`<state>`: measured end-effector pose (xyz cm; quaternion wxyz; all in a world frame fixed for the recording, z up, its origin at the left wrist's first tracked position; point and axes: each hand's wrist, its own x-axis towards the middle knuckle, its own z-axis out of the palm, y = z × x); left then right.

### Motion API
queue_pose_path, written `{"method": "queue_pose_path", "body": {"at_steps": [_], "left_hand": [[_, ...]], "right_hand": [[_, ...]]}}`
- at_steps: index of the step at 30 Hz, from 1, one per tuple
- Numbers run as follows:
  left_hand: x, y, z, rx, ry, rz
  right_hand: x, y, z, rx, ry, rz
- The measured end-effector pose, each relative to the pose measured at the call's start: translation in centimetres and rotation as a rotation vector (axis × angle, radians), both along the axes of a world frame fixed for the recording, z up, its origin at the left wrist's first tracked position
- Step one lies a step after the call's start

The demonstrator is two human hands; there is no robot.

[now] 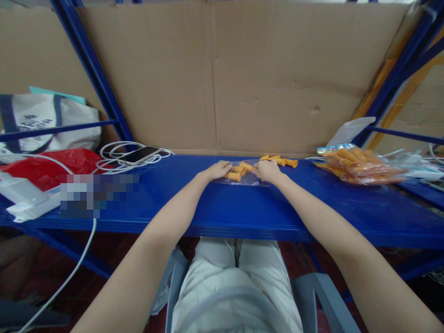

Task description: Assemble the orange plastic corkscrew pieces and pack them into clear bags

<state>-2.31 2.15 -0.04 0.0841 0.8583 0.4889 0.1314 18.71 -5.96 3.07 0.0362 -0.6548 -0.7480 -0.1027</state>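
A clear plastic bag (255,182) lies on the blue shelf top in front of me, with several orange-yellow plastic pieces (234,176) in it, short tubes with flared ends. My left hand (219,170) is closed on the bag's left edge. At the right side of the bag, my right hand (268,170) is also closed on the film; its fingertips are partly hidden. Just behind and to the right of that hand, more loose orange-yellow pieces (290,163) lie on the shelf.
Filled bags of orange pieces (360,164) sit at the right. On the left are a phone (140,155), a coiled white cable (111,150), a red bag (74,162) and a white power strip (27,199). Cardboard (243,83) stands along the back between blue posts.
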Motion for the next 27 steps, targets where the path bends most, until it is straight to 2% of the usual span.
{"method": "queue_pose_path", "body": {"at_steps": [5, 7, 9, 13, 17, 21, 27], "left_hand": [[0.0, -0.1, 0.2, 0.018, 0.002, -0.020], [0.0, -0.1, 0.2, 0.014, 0.001, -0.023], [0.0, 0.1, 0.1, 0.009, -0.006, -0.020], [-0.2, 0.8, -0.6, 0.029, -0.027, -0.009], [-0.2, 1.2, -1.2, 0.044, -0.054, 0.016], [0.0, 1.0, -1.1, 0.015, -0.033, 0.025], [-0.3, 1.3, -1.3, 0.010, -0.101, -0.039]], "right_hand": [[0.2, 1.1, -0.8, 0.020, 0.225, 0.125], [0.5, 1.4, -0.7, 0.025, 0.249, 0.172], [0.8, 1.4, -0.4, 0.075, 0.216, 0.150], [0.7, 0.6, 0.7, 0.173, 0.174, -0.037], [0.5, 0.0, 1.0, 0.079, 0.187, -0.157], [0.6, 0.7, 0.5, -0.060, 0.207, -0.141], [0.7, 1.6, -0.5, 0.012, 0.453, 0.012]]}}
